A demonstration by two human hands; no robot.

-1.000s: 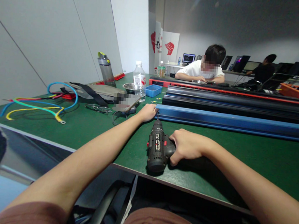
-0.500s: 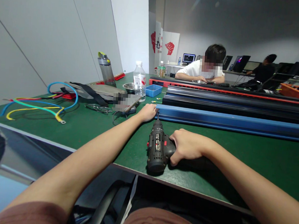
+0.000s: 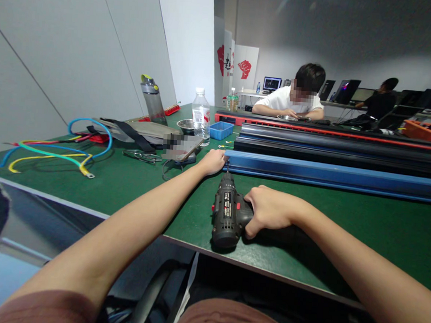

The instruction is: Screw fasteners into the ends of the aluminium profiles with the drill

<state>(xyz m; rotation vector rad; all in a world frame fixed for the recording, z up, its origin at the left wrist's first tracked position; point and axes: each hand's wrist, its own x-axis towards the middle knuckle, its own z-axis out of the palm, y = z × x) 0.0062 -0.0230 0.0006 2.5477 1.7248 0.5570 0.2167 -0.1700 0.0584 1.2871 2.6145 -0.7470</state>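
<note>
My right hand is wrapped round the grip of a black cordless drill, which lies on its side with the bit pointing away from me. The tip of the bit meets the near face of a long blue metal rail, close to its left end. At that same end my left hand is closed on the rail, just left of the bit. Its fingertips are partly hidden, and so is whatever lies right at the bit's tip.
Behind the blue rail lie black rails and a red-edged one. Left of them are a water bottle, a blue tray, a phone, a bag, and coloured cables. A person leans at the far side.
</note>
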